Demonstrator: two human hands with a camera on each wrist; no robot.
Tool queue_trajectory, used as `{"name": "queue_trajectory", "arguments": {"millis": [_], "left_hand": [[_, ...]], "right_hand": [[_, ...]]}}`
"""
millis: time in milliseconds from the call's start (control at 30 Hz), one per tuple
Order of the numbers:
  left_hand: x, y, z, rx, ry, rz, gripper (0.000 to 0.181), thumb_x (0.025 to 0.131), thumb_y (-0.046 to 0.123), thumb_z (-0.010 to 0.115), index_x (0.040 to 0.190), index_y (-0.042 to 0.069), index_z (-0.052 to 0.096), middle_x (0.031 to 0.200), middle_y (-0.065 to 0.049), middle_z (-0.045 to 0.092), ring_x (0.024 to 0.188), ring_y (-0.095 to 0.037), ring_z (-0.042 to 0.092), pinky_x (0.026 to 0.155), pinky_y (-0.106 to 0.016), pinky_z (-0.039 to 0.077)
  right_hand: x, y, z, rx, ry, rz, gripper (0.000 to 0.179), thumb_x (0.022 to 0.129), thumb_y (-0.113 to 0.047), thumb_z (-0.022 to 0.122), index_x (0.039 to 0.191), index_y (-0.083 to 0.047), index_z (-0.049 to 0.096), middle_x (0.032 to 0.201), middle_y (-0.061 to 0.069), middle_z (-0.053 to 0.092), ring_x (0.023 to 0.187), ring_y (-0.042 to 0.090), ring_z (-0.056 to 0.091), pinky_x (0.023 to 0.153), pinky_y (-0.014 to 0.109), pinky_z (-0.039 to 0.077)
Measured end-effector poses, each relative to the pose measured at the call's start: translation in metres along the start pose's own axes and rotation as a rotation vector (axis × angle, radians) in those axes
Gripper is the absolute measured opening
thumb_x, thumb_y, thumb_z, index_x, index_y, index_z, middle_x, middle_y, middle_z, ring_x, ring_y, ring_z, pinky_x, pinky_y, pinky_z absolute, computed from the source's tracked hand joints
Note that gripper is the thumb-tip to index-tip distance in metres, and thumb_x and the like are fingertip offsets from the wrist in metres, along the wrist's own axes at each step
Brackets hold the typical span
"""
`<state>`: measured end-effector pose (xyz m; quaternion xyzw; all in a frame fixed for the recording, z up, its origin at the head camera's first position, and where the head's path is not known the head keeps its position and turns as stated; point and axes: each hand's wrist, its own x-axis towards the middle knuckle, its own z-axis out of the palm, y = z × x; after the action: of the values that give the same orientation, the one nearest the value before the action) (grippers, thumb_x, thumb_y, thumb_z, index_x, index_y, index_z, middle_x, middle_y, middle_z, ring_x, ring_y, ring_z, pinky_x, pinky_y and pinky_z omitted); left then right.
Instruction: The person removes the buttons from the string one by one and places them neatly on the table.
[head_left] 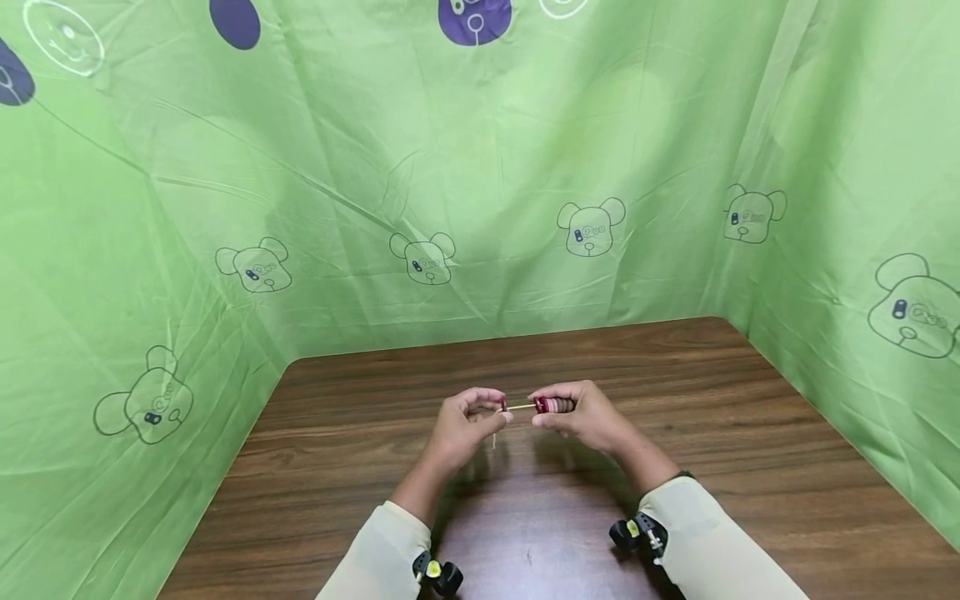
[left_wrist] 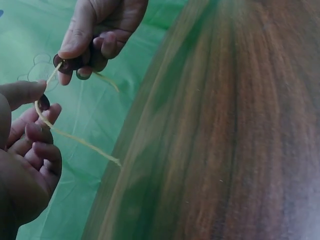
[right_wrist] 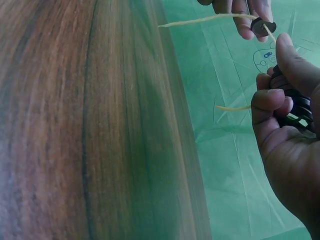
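Note:
My left hand (head_left: 459, 430) pinches a small dark-red button (right_wrist: 261, 28) on a yellow string (left_wrist: 85, 142) between thumb and fingers. The string passes through this button, and one loose end hangs below the left hand. Across a short gap, my right hand (head_left: 592, 419) grips a stack of round buttons (head_left: 557, 405) in red, pink and brown, lying sideways on the same string. Between the two hands the string runs nearly straight. Its other loose end pokes out beyond the right hand's fingers in the right wrist view. The right fingers partly hide the stack.
Both hands are above a brown wood-grain table (head_left: 360, 500). A green cloth (head_left: 510, 167) with printed bear faces stands behind the table and along both sides. Each sleeved wrist wears a small black camera (head_left: 442, 575).

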<state>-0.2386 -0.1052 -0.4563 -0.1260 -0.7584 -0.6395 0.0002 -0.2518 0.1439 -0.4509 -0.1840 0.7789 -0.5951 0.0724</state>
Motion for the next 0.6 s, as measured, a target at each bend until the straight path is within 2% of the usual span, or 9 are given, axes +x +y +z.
{"name": "queue_trajectory", "arguments": {"millis": [133, 233, 333, 500, 600], "left_hand": [[-0.0036, -0.0023, -0.0004, -0.030, -0.057, 0.020, 0.035, 0.095, 0.006, 0.080, 0.130, 0.002, 0.075, 0.114, -0.024, 0.077, 0.071, -0.005, 0.061, 0.062, -0.020, 0.051], [-0.0045, -0.0046, -0.0009, -0.056, -0.082, 0.012, 0.033, 0.095, 0.003, 0.079, 0.128, -0.003, 0.073, 0.113, -0.026, 0.077, 0.062, -0.006, 0.057, 0.057, -0.021, 0.050], [-0.0047, -0.0055, -0.0016, -0.054, -0.081, 0.002, 0.032, 0.094, -0.001, 0.079, 0.124, -0.008, 0.070, 0.112, -0.028, 0.078, 0.064, -0.009, 0.062, 0.059, -0.025, 0.057], [-0.0048, -0.0061, -0.0012, -0.014, -0.070, 0.020, 0.032, 0.093, -0.005, 0.077, 0.123, -0.011, 0.069, 0.113, -0.030, 0.077, 0.072, -0.017, 0.072, 0.067, -0.042, 0.067], [-0.0057, -0.0068, 0.0002, 0.024, -0.052, 0.037, 0.032, 0.092, -0.004, 0.078, 0.123, -0.011, 0.071, 0.111, -0.030, 0.079, 0.079, -0.016, 0.074, 0.073, -0.035, 0.067]], "right_hand": [[-0.0022, 0.0010, -0.0014, 0.007, -0.013, 0.004, 0.040, 0.091, -0.008, 0.087, 0.128, 0.002, 0.077, 0.090, 0.004, 0.076, 0.065, 0.010, 0.060, 0.058, 0.026, 0.055], [-0.0032, 0.0015, -0.0016, 0.010, -0.019, 0.013, 0.041, 0.091, -0.008, 0.087, 0.129, 0.002, 0.076, 0.090, 0.004, 0.075, 0.065, 0.010, 0.060, 0.058, 0.026, 0.054], [-0.0034, 0.0021, -0.0012, 0.017, -0.018, 0.019, 0.041, 0.091, -0.006, 0.086, 0.129, 0.003, 0.076, 0.090, 0.003, 0.074, 0.064, 0.010, 0.059, 0.057, 0.026, 0.054], [-0.0031, 0.0037, -0.0005, 0.036, -0.014, 0.014, 0.041, 0.091, -0.004, 0.086, 0.129, 0.004, 0.075, 0.089, 0.003, 0.075, 0.064, 0.010, 0.059, 0.057, 0.027, 0.054], [-0.0030, 0.0042, -0.0002, 0.044, -0.016, 0.011, 0.041, 0.091, -0.004, 0.086, 0.129, 0.004, 0.075, 0.089, 0.004, 0.075, 0.064, 0.010, 0.059, 0.057, 0.026, 0.054]]}}
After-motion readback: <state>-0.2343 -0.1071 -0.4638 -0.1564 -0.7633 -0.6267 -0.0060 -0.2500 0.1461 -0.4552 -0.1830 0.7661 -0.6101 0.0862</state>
